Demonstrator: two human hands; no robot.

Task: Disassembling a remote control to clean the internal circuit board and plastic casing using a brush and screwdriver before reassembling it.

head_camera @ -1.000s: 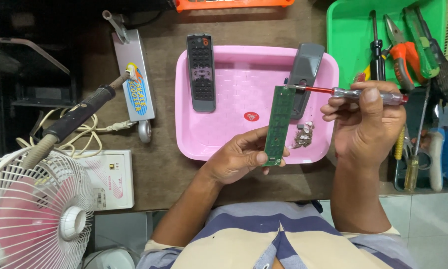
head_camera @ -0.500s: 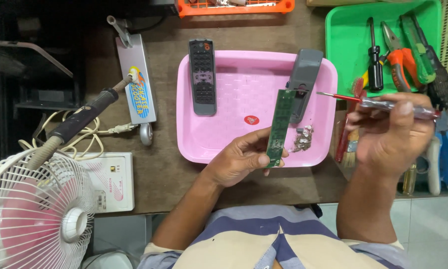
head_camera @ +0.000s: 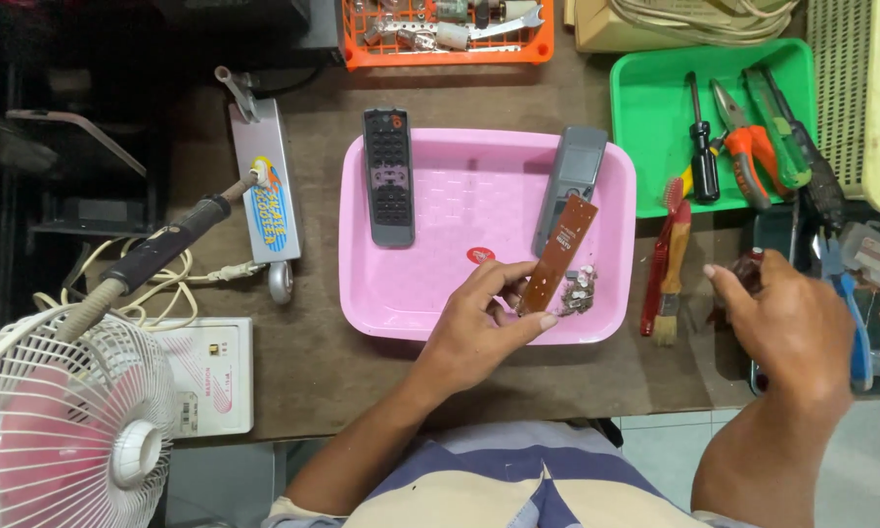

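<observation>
The left hand (head_camera: 479,328) pinches a narrow brown circuit board (head_camera: 557,254) near its lower end, thumb and fingers closed on its edges, over the near right part of the pink tray (head_camera: 440,293); the right hand (head_camera: 792,328) is curled loosely at the right of the worktop (head_camera: 313,362), over a dark reddish object (head_camera: 748,264), and whether it grips it I cannot tell; a small heap of loose metal parts (head_camera: 579,290) lies in the tray, just beside the board's lower end.

Risks, as a judgement: held only by one end, the board could pivot or slip from the fingers and fall into the tray; a knock could scatter the small parts.

The board's long axis runs diagonally, its free end pointing up and to the right, away from the person, toward the grey remote shell (head_camera: 572,181) at the tray's far right; a dark remote control (head_camera: 389,176) rests on the tray's far left rim; a green tool tray (head_camera: 645,127) sits beyond the right hand; a soldering iron (head_camera: 166,249) and fan (head_camera: 59,420) lie at the left.
</observation>
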